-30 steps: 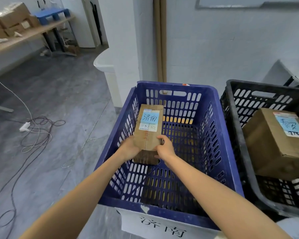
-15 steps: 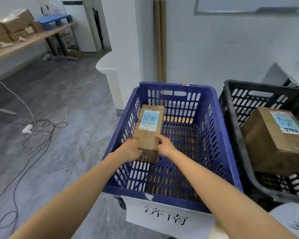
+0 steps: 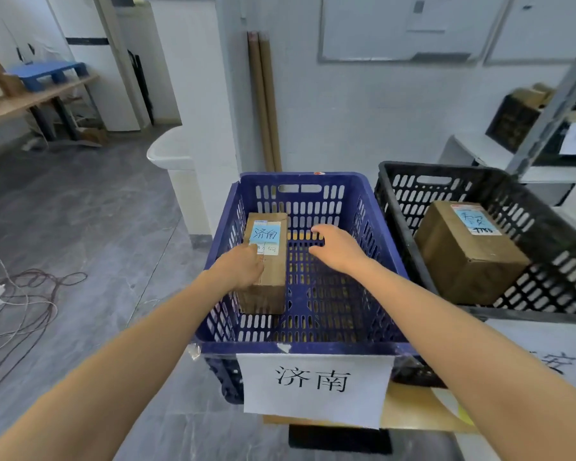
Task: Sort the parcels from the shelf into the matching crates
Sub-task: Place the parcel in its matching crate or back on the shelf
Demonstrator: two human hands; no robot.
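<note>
A long brown parcel [image 3: 267,287] with a blue label lies on the floor of the blue crate [image 3: 384,251], against its left wall. My left hand [image 3: 241,269] rests on top of the parcel, fingers over its near half. My right hand [image 3: 338,249] hovers above the crate's middle, off the parcel, fingers loosely spread and holding nothing. A white paper sign [image 3: 315,389] with two characters hangs on the crate's front.
A black crate [image 3: 396,201] to the right holds a larger brown box [image 3: 463,257] with a blue label. A white pillar [image 3: 193,128] and cardboard tubes [image 3: 263,101] stand behind the blue crate. Cables [image 3: 24,301] lie on the grey floor at left. A shelf stands at far right.
The parcel went down from the air onto the crate floor. My right hand let go of it and moved right. The view pulled back and up.
</note>
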